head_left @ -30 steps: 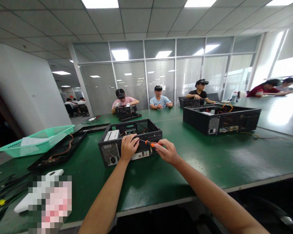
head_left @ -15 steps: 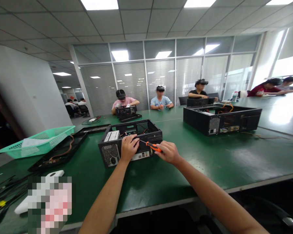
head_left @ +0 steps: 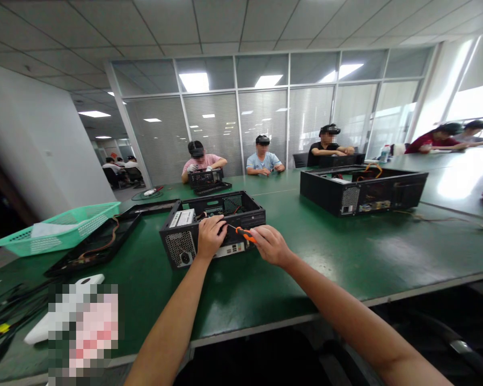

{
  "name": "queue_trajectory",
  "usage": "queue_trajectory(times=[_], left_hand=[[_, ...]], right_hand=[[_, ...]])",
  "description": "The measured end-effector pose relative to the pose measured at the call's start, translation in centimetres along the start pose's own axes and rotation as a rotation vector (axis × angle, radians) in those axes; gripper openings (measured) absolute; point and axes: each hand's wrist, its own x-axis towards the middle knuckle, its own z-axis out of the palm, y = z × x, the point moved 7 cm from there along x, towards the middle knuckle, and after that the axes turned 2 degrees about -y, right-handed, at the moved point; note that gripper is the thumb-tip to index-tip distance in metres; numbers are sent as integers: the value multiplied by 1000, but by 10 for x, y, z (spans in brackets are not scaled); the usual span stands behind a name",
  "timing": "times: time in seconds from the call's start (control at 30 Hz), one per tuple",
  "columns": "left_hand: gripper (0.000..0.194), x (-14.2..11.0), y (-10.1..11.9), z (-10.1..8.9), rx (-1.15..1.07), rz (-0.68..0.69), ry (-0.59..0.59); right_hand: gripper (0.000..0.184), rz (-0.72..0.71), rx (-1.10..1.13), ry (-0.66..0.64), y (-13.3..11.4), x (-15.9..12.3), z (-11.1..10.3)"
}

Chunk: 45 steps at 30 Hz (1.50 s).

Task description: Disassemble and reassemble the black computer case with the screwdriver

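Screwdriver [head_left: 246,235] in right hand [head_left: 271,245] | computer case [head_left: 247,218] | white label [head_left: 183,217], print illegible

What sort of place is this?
Probably an office room serving as a computer-hardware workshop: an opened desktop computer case stands on the long green table, the right hand holds a screwdriver, and a glass partition runs along the back.

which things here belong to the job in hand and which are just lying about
Job in hand:
- orange-and-black screwdriver, in the right hand
- near computer case, with the left hand on it

Lying about, it seems:
- green basket
- black cables at left
- far-right computer case

Unclear: black panel beside the basket; possibly from a case.
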Motion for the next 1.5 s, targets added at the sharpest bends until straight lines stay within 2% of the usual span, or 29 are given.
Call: queue_trajectory(times=[0.13, 0.27, 0.57, 0.77, 0.87, 1.07, 1.23, 1.3, 1.5], left_hand=[[12, 0, 0, 0, -5, 3, 2], [12, 0, 0, 0, -11, 8, 6], [13, 0, -1, 0, -14, -4, -3], [14, 0, 0, 0, -16, -11, -7], [13, 0, 0, 0, -15, -14, -4], [13, 0, 0, 0, -12, -9, -7], [12, 0, 0, -1, -16, -1, 1], [12, 0, 0, -1, -17, -2, 0], [13, 1, 1, -1, -14, -2, -16]], right_hand=[[36, 2, 12, 50, -1, -1, -3], [18, 41, -19, 77, 6, -6, -6], [25, 52, -60, -89, 4, -4, 2], [21, 81, -33, -79, 6, -2, 1], [29, 82, -58, -91, 7, -5, 3], [21, 25, -58, -122, 0, -5, 8], [25, 50, -73, -86, 4, -8, 7], [22, 46, -70, -89, 4, -9, 7], [26, 43, -52, -104, 3, -9, 9]])
